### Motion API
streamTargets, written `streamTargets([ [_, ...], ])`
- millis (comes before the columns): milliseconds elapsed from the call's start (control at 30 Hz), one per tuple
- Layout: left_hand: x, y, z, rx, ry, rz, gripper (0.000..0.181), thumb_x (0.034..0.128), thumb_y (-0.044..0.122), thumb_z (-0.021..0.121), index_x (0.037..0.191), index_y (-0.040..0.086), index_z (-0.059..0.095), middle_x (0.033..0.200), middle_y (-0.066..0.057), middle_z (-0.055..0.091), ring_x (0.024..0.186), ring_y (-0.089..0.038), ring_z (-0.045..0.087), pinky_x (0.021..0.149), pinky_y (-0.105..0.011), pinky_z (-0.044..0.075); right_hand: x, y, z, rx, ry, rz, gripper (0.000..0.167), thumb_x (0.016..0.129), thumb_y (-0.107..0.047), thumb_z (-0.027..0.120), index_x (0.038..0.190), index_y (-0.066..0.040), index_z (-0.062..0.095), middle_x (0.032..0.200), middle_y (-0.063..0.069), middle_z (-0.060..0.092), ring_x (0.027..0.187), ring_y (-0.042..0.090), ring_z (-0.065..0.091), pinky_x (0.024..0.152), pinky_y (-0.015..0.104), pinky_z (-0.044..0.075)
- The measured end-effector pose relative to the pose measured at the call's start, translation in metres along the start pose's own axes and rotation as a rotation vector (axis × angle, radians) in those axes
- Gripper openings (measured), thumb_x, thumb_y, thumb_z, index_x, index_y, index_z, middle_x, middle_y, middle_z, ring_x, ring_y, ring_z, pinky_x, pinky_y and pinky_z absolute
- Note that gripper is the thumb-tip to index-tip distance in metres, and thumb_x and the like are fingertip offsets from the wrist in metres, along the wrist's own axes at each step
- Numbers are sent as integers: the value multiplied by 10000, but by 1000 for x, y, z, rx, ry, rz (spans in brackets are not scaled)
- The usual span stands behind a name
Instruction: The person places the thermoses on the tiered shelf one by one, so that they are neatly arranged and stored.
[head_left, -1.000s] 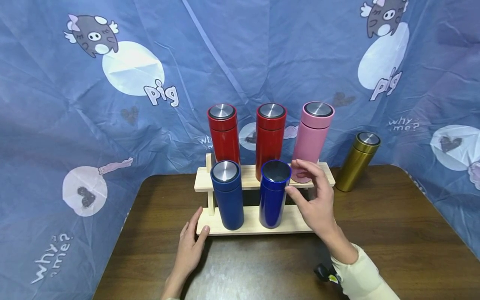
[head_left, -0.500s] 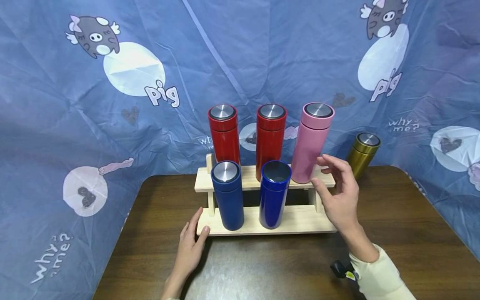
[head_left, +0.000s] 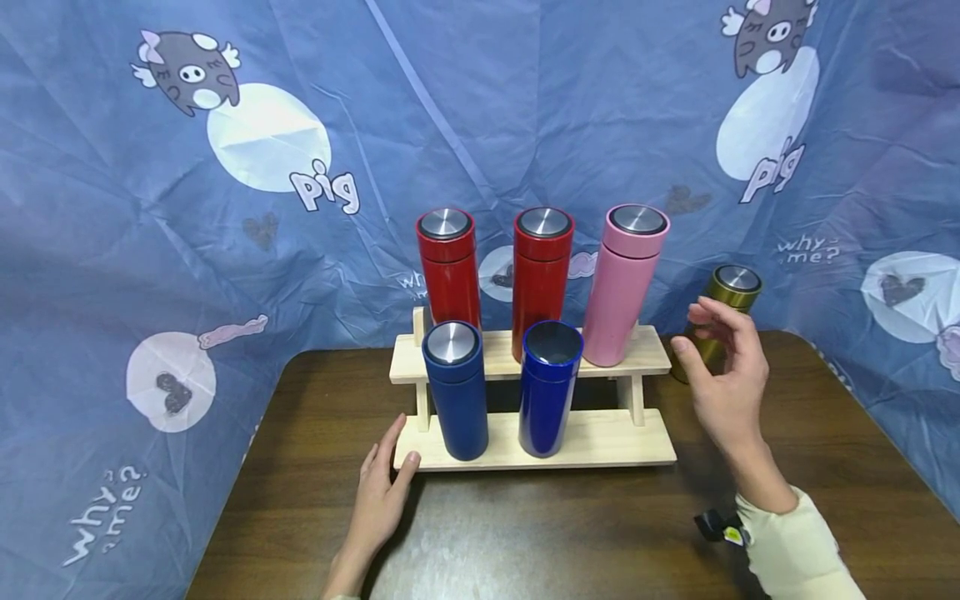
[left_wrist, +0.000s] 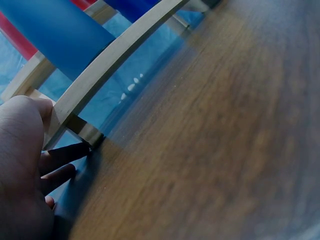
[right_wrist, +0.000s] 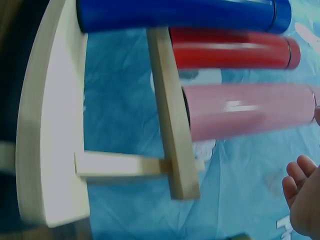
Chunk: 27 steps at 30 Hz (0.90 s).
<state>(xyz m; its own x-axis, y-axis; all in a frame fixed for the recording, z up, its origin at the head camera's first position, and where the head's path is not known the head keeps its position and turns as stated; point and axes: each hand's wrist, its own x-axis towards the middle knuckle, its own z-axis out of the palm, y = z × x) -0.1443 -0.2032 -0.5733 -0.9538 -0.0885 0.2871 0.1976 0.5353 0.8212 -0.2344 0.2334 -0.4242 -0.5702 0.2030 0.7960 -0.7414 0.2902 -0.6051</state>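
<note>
A two-tier wooden rack stands on the table. Its end is held by my left hand; in the left wrist view the thumb lies against the lower shelf, the fingers beneath it. On that shelf stand a matte blue thermos and a glossy blue one. Two red thermoses and a pink thermos occupy the upper shelf. My right hand, thumb and fingers spread apart, is in front of a gold thermos on the table, hiding part of it. Contact there cannot be made out.
The brown wooden table reaches back to a blue patterned cloth hanging behind and at the sides. A small black device sits by my right wrist.
My right hand has moved right, from beside the glossy blue thermos, past the pink one, to the gold thermos. My left hand and the thermoses have stayed put.
</note>
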Motion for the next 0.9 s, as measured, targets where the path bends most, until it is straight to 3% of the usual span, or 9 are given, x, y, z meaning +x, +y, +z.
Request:
streamTargets([
  [100,0,0,0,1,3,5,589,1144,253,599,1681,60,454,1716,-164,483,1568,-463,446,1314,-718,169,3,6,-7,-53,27,12,504,918,142,769,1402,153,628,1271,-1,727,1175,139,677,986,259,510],
  [433,0,1,-1,7,-3,6,591,1147,251,592,1681,45,444,1720,-168,476,1568,-463,445,1319,-712,160,17,-5,-16,-170,145,39,439,960,5,787,1352,161,665,1196,-131,688,1113,62,659,947,204,487],
  [767,0,2,-1,1,-6,6,587,1152,248,586,1682,42,441,1721,-172,472,1577,-459,432,1321,-710,152,25,17,-28,-284,204,94,449,918,24,810,1340,123,698,1131,-189,627,1012,11,622,911,159,495],
  [900,0,2,-1,3,-7,5,588,1152,247,587,1681,35,440,1721,-173,473,1576,-461,433,1322,-708,153,26,36,-35,-336,222,126,452,897,50,823,1336,79,721,1122,-206,596,1012,-14,600,909,129,475],
])
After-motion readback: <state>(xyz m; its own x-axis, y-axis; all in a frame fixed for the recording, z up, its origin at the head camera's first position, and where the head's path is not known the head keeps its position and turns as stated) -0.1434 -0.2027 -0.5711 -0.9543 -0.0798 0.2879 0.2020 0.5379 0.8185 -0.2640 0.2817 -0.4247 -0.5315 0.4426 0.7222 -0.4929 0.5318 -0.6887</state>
